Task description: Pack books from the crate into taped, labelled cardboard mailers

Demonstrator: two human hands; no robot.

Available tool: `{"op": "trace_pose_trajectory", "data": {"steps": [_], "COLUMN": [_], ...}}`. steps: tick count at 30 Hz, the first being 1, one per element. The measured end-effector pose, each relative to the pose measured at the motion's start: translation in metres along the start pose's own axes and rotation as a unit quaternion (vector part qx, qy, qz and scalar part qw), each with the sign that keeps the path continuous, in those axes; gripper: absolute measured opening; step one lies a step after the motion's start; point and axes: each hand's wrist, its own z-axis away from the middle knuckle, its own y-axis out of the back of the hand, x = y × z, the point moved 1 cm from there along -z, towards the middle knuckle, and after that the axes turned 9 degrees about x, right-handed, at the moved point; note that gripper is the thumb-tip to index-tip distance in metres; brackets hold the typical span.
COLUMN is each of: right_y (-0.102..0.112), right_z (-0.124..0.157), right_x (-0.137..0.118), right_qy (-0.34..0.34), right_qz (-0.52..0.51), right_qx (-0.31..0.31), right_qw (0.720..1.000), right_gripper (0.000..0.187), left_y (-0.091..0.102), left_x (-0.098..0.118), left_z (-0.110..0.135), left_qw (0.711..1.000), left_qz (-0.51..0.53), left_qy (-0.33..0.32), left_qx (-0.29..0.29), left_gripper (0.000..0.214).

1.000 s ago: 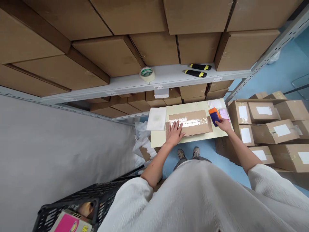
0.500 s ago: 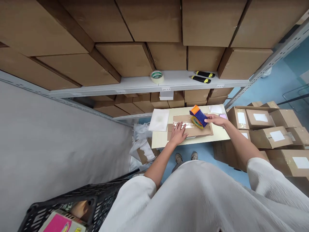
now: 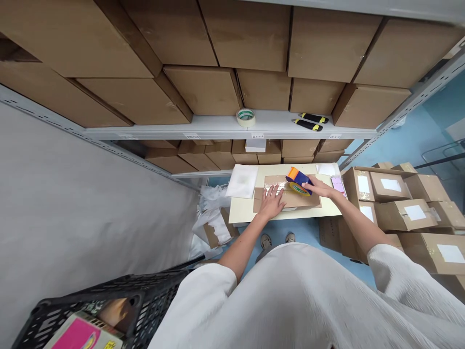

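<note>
A flat brown cardboard package [image 3: 307, 198] with clear tape along its top lies on a small pale table [image 3: 243, 213]. My left hand [image 3: 272, 202] rests flat on the package's left part, fingers spread. My right hand [image 3: 317, 186] grips an orange and blue tape dispenser [image 3: 298, 178] with a yellow roll, held over the package's middle right. Whether the dispenser touches the cardboard I cannot tell.
A white pad [image 3: 241, 181] and a pink phone [image 3: 337, 183] lie on the table. The shelf above bears a tape roll [image 3: 246, 117] and two black-yellow knives [image 3: 311, 121]. Labelled boxes [image 3: 407, 213] are stacked at right, a black crate [image 3: 90, 305] at bottom left.
My right hand lifted the tape dispenser from the table's right end and carried it left over the package, then lowered it. My left hand stayed flat on the package.
</note>
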Motion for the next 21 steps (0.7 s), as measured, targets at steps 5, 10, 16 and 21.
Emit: {"op": "trace_pose_trajectory", "data": {"steps": [5, 10, 16, 21], "right_y": [-0.005, 0.001, 0.006, 0.005], "right_z": [0.006, 0.000, -0.008, -0.010], "right_x": [-0.004, -0.008, -0.008, -0.005], "right_qy": [0.007, 0.076, 0.092, 0.093], "right_qz": [0.009, -0.041, -0.033, -0.026], "right_qx": [0.026, 0.000, -0.042, -0.052], "right_qw": [1.000, 0.996, 0.994, 0.994], "right_gripper": [0.077, 0.057, 0.044, 0.043], "left_y": [0.000, 0.006, 0.018, 0.031], "left_x": [-0.001, 0.000, 0.004, 0.014], "left_z": [0.000, 0.000, 0.001, -0.012], "left_qw": [1.000, 1.000, 1.000, 0.979], "left_qz": [0.012, 0.016, 0.018, 0.158], "left_qy": [0.001, -0.006, 0.001, 0.094], "left_qx": [0.000, -0.002, -0.015, 0.093], "left_gripper": [0.070, 0.069, 0.067, 0.040]}}
